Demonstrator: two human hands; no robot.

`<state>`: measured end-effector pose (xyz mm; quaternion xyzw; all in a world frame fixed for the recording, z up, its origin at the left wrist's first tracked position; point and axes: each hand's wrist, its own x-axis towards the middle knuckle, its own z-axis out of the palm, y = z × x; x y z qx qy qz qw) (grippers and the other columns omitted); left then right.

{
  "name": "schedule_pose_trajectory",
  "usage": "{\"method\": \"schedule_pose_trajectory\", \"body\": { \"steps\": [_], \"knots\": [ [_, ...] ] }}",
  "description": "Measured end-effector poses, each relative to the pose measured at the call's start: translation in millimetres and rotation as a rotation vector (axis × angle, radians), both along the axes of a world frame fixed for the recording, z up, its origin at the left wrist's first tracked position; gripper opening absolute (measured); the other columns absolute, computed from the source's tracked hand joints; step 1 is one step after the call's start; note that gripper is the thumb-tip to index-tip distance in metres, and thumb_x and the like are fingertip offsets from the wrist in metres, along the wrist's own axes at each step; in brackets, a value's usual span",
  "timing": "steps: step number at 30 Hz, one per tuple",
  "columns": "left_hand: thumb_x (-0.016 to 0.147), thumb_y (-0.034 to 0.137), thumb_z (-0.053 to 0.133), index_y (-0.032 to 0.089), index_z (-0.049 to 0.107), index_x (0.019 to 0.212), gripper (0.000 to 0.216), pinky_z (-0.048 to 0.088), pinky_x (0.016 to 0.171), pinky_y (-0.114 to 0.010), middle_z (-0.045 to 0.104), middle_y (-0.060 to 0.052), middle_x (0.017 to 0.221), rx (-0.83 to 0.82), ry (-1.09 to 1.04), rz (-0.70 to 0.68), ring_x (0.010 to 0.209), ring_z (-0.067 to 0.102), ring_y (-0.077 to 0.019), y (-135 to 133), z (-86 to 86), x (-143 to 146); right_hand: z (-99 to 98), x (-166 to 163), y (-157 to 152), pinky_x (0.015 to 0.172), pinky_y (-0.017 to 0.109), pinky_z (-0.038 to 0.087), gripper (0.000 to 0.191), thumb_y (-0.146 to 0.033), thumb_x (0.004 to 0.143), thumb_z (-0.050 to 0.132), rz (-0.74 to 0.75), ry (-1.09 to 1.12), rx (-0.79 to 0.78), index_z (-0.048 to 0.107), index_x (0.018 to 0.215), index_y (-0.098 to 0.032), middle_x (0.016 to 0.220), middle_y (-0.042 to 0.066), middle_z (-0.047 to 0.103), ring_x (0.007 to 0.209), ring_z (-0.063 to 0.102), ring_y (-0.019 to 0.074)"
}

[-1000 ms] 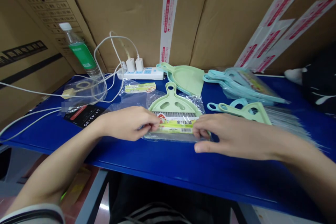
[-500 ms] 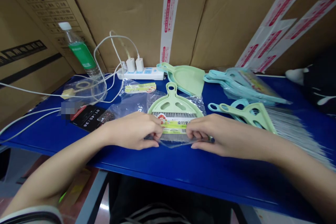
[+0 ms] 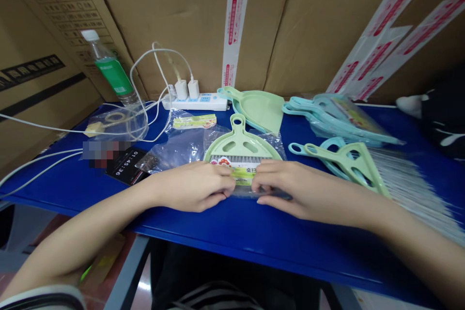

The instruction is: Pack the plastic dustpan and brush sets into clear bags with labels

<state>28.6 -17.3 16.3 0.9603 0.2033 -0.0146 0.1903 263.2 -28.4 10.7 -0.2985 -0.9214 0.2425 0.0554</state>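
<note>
A green mini brush-and-dustpan set (image 3: 240,143) lies in a clear plastic bag on the blue table (image 3: 232,232), with a yellow-green label card (image 3: 244,172) across its near end. My left hand (image 3: 198,186) and my right hand (image 3: 286,186) are both closed in a pinch on the bag's near edge at the label, fingertips almost meeting in the middle. The bag's lower edge is hidden under my fingers.
An empty clear bag with a label (image 3: 181,143) lies left of the set. Behind it are a loose green dustpan (image 3: 259,109), a stack of bagged blue sets (image 3: 337,116) and loose brushes (image 3: 348,160). A power strip (image 3: 196,101), cables, a water bottle (image 3: 111,70) and a timer (image 3: 125,164) sit left. Cardboard boxes wall the back.
Both hands have slid inward along the bag's near edge toward its middle, covering more of the label card. The set itself has stayed in place.
</note>
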Motion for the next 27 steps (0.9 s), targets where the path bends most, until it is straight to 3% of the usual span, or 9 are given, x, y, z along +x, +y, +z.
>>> {"method": "schedule_pose_trajectory", "body": {
  "steps": [6,12,18,27],
  "knots": [
    [0.089,0.010,0.049,0.016,0.058,0.083,0.012,0.047,0.073,-0.026,0.054,-0.004,0.089,0.078,-0.027,-0.006,0.080,0.055,-0.0156,0,3.5,0,-4.6,0,0,0.070,0.029,0.041,0.019,-0.012,0.090,0.048,0.014,0.050,-0.008,0.053,0.073,-0.020,0.075,0.001,0.058,0.073,0.054,0.0152],
    [0.091,0.010,0.045,0.017,0.056,0.083,0.016,0.047,0.071,-0.027,0.057,-0.003,0.085,0.023,-0.003,0.001,0.078,0.057,-0.0158,1,7.5,-2,-4.1,-4,-1,0.065,0.026,0.039,0.021,-0.013,0.090,0.048,0.004,0.088,-0.048,0.052,0.071,-0.020,0.069,-0.002,0.057,0.065,0.053,0.0123],
    [0.091,0.011,0.047,0.017,0.056,0.080,0.016,0.046,0.076,-0.029,0.059,-0.002,0.081,0.097,0.001,0.035,0.081,0.057,-0.0169,1,7.9,-2,-3.2,-2,3,0.055,0.024,0.036,0.015,-0.024,0.088,0.053,-0.189,0.121,-0.094,0.059,0.075,-0.019,0.061,-0.003,0.059,0.053,0.051,0.0103],
    [0.090,0.015,0.053,0.017,0.059,0.080,0.012,0.044,0.079,-0.031,0.060,-0.001,0.079,0.241,0.061,0.136,0.076,0.054,-0.0157,4,6.1,-4,-2.7,5,8,0.060,0.027,0.038,0.016,-0.027,0.083,0.055,-0.209,0.012,0.002,0.059,0.070,-0.020,0.067,0.001,0.063,0.062,0.055,0.0137]
  ]
}}
